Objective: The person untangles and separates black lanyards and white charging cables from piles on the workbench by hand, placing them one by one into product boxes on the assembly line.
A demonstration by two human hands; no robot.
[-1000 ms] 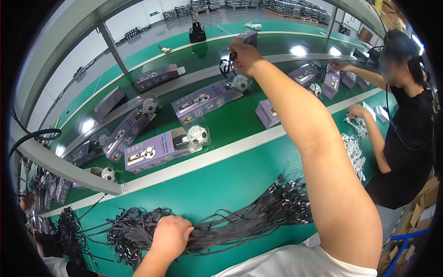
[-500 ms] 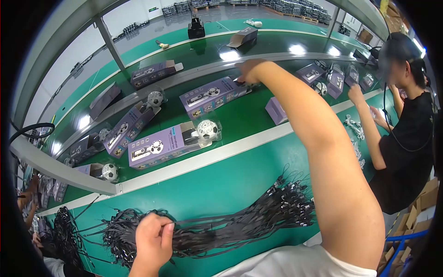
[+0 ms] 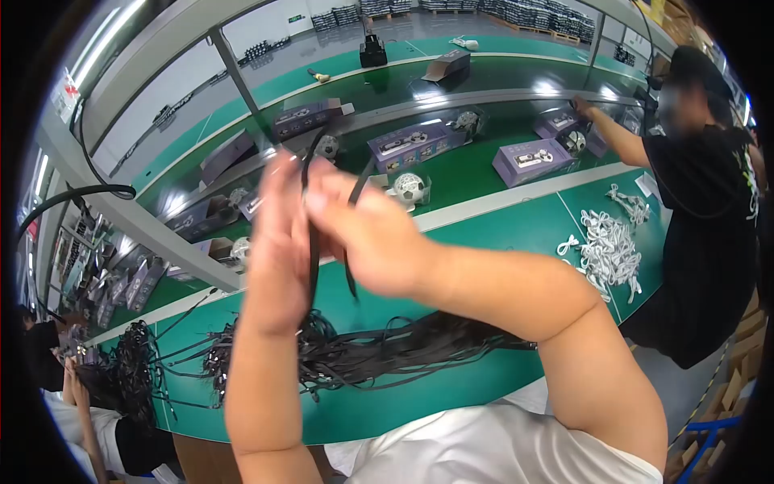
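Both hands raised in front of me, pinching one black strap [image 3: 313, 242] between them. Left hand [image 3: 278, 242] is closed flat along its length; right hand [image 3: 367, 230] is closed on it from the other side, fingers blurred. The strap's loose ends dangle below my palms, above the heap of black straps [image 3: 363, 355] lying on the green table [image 3: 484, 242].

Doing this well, as I judge it: keep the strap taut and untwisted between the two pinches, hold it clear of the heap so no other strap snags and lifts with it, and let the ends hang free.

Surface: green top, white stripe along its far edge. White cords [image 3: 609, 254] lie in a loose pile to the right. Beyond the stripe, a green conveyor belt [image 3: 459, 173] carries purple boxes [image 3: 407, 145] and small football-patterned balls [image 3: 409, 187].

Room: a co-worker in a black shirt [image 3: 709, 226] stands at right, arm reaching to the belt. Another person's arm shows low at left beside a second black strap bundle [image 3: 129, 379]. Factory floor and stacked goods lie far behind.
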